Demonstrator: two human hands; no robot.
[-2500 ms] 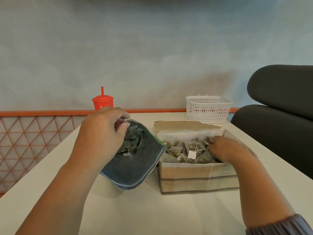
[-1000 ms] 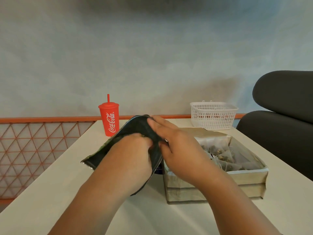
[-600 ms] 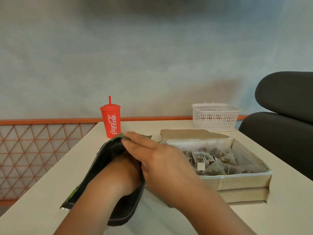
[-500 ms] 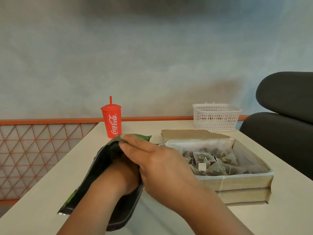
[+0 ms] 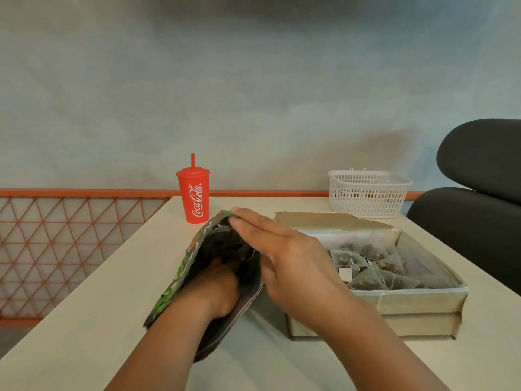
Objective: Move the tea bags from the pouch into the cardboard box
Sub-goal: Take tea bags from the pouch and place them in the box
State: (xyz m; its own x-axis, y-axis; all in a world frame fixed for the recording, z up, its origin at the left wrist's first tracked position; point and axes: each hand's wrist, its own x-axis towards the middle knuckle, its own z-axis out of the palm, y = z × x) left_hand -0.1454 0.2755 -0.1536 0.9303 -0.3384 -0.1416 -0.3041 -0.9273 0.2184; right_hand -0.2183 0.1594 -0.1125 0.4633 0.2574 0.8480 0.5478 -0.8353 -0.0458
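Railing (image 5: 84, 193) of orange lattice runs along the far left, past the edge of the pale table (image 5: 98, 306). Beyond the two hands, toward the wall, a red Coca-Cola cup (image 5: 194, 197) with a lid and straw stands upright on the table. Nearer, the left hand (image 5: 217, 292) is pushed down into the open mouth of the pouch (image 5: 180, 272), a dark bag with green print on its outer face. The fingers are buried among the dark contents, so whether they are closed on a tea bag cannot be told. Just right of it, the right hand (image 5: 287, 266) lies flat and extended over the pouch's right lip, fingertips touching the top corner of the mouth and the thumb against the inner edge, spreading it; the hand is not clenched. Right of that hand and partly behind it, the cardboard box (image 5: 394, 309) sits on the table with its flap folded back. Inside it lie pyramid tea bags (image 5: 375, 266) with strings and a white tag. Behind the box, a white plastic basket (image 5: 366, 193) stands near the table's far edge. A dark upholstered chair (image 5: 479, 193) fills the far right.
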